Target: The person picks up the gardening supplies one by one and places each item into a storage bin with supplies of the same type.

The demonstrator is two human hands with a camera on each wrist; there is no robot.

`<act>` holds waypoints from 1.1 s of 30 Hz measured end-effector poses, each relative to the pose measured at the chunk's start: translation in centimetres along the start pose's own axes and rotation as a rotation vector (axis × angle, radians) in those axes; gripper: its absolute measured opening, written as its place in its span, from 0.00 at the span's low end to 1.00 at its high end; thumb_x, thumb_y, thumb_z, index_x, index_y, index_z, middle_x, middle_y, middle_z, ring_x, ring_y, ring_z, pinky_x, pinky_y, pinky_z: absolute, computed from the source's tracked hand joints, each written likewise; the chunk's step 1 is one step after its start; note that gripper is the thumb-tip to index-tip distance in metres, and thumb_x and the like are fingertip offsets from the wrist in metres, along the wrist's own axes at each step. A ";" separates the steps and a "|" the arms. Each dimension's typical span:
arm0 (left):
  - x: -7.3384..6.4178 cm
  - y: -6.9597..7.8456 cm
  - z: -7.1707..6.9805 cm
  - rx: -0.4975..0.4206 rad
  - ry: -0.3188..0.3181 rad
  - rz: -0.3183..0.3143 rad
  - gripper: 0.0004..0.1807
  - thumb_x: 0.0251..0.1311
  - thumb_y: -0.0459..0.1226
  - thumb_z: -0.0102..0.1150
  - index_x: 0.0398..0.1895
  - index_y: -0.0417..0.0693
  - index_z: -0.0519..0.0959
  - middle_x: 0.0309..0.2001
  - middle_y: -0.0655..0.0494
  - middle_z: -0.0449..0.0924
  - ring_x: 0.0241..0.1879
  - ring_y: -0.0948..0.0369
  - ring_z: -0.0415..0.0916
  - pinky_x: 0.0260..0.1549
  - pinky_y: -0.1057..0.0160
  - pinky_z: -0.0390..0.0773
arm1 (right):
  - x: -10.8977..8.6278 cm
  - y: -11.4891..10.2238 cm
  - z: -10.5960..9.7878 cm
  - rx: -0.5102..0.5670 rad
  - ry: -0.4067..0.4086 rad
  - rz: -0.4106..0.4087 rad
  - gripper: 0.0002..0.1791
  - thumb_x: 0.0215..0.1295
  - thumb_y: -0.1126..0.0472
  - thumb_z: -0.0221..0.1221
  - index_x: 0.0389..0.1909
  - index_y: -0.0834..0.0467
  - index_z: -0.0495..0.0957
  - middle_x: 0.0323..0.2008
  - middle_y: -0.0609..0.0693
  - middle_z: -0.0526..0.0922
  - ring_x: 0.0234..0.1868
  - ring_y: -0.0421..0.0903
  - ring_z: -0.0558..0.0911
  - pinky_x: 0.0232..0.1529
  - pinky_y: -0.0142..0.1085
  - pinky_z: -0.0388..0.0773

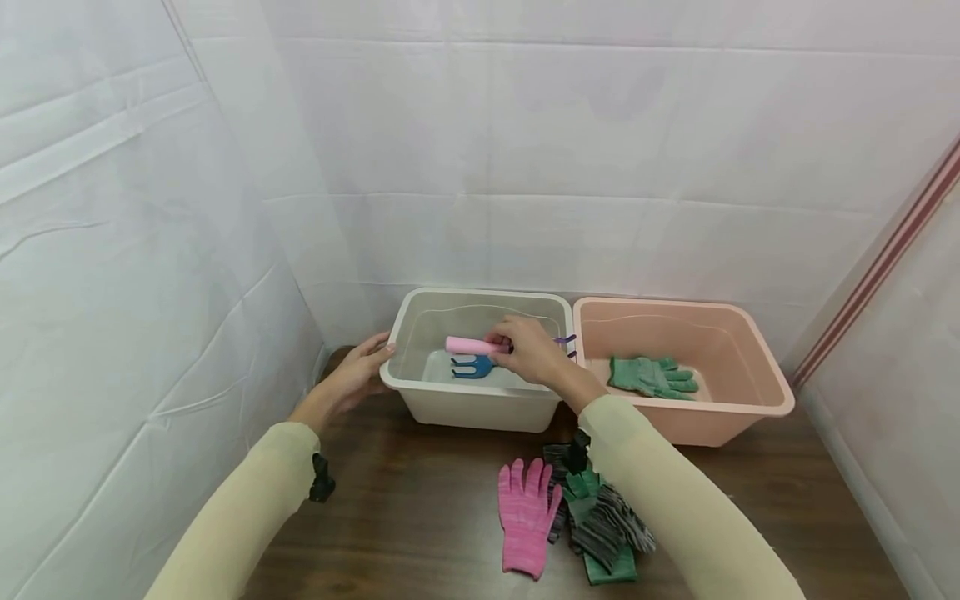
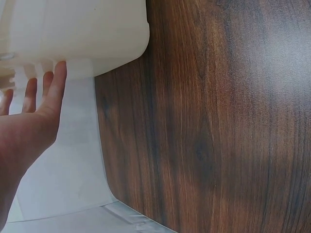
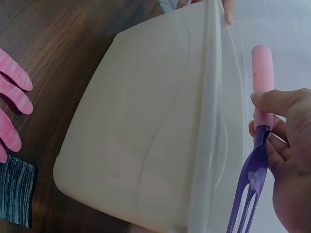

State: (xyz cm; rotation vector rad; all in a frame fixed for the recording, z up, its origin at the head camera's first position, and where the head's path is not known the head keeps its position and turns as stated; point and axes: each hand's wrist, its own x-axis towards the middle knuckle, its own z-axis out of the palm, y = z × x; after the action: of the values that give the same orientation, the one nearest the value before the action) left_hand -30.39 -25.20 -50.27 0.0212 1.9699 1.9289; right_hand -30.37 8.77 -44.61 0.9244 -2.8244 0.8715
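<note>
Pink handle (image 1: pixel 465 345) leftward, pinching the purple fork (image 3: pixel 256 167) in the right hand (image 1: pixel 527 350) over the white bin (image 1: pixel 450 387) at left; touching its left rim (image 1: pixel 399 323) with left hand (image 1: pixel 362 367) mostly straight-fingered. Could snag tines (image 1: pixel 567 340) on the right rim (image 1: pixel 567 317) if lowered flat, or tangle with the blue fork (image 1: pixel 472 367) if dropped.

Creased white sheeting (image 1: pixel 570 125) fills the upper frame; a narrow dull-red striped band (image 1: pixel 877 267) slants at right; a dark-brown wood-grain tabletop (image 1: pixel 420 517) lies across the bottom.
</note>
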 end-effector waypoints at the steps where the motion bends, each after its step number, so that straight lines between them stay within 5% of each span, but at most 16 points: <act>1: 0.0 0.0 -0.1 0.003 -0.001 0.000 0.35 0.86 0.46 0.44 0.87 0.49 0.48 0.83 0.38 0.50 0.77 0.37 0.58 0.68 0.30 0.66 | 0.1 0.0 0.2 0.002 -0.001 0.006 0.13 0.70 0.59 0.71 0.53 0.58 0.88 0.42 0.49 0.83 0.42 0.47 0.78 0.47 0.39 0.81; 33: -0.2 -0.1 0.4 0.017 -0.010 0.014 0.34 0.86 0.45 0.43 0.88 0.51 0.47 0.82 0.38 0.53 0.76 0.35 0.60 0.68 0.31 0.66 | -0.4 1.3 3.6 0.010 0.034 -0.026 0.10 0.70 0.64 0.70 0.50 0.60 0.88 0.43 0.50 0.83 0.40 0.45 0.80 0.44 0.39 0.81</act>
State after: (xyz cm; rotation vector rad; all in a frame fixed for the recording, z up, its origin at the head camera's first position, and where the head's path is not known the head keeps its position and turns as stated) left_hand -30.06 -24.89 -50.27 0.0494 1.9844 1.9174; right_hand -30.28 7.94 -48.32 0.9362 -2.7756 0.8903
